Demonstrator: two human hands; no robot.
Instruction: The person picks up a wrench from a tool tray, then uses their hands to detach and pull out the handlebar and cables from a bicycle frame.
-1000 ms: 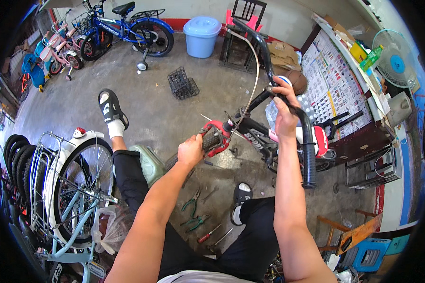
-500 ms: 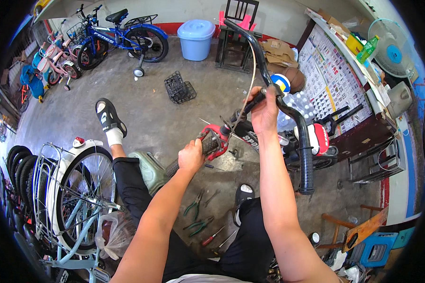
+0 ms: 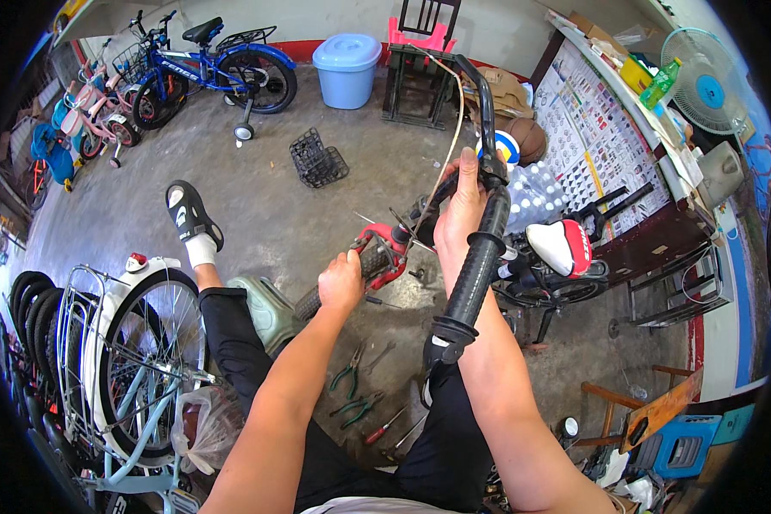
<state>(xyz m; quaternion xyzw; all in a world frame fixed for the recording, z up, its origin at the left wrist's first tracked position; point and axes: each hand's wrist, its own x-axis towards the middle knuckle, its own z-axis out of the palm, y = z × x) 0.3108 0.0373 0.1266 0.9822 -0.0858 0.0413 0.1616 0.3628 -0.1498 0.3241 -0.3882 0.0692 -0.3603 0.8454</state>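
My left hand [image 3: 341,281] is closed on the front tyre [image 3: 373,262] of a small bicycle with a red fork [image 3: 392,248]. My right hand [image 3: 459,210] wraps round the middle of the black handlebar [image 3: 492,128], at its stem; the fingers are partly hidden. One ribbed handlebar grip [image 3: 473,278] points back toward me, across my right forearm. From the fork a thin pale cable [image 3: 461,111] arcs up past the handlebar. Behind the handlebar the bicycle's red and white saddle [image 3: 558,248] shows.
Pliers [image 3: 348,377] and a screwdriver [image 3: 385,426] lie on the floor between my legs. A light blue bicycle [image 3: 150,377] stands at left, a green stool-like object [image 3: 265,313] by my left leg. Farther off are a black wire basket [image 3: 317,158] and a blue bin [image 3: 347,73].
The handlebar has turned and tilted in my right hand: its near grip has swung left over my forearm, its far end to the right. My left hand stays on the tyre.
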